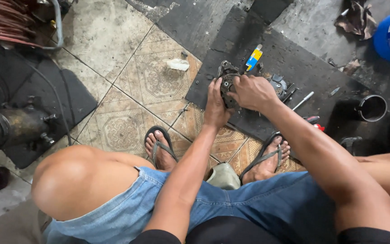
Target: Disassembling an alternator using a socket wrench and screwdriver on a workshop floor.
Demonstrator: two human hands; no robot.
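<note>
Grimy tiled workshop floor, dark rubber mat [294, 54] | seated person's left hand [215, 105] and right hand [251, 91] both clasp a round metal mechanical part [226, 86] at the mat's edge; greasy fingers could slip, dropping it; part stands roughly on edge, face toward the camera; long axis unclear | screwdriver [303, 100] nearby
</note>
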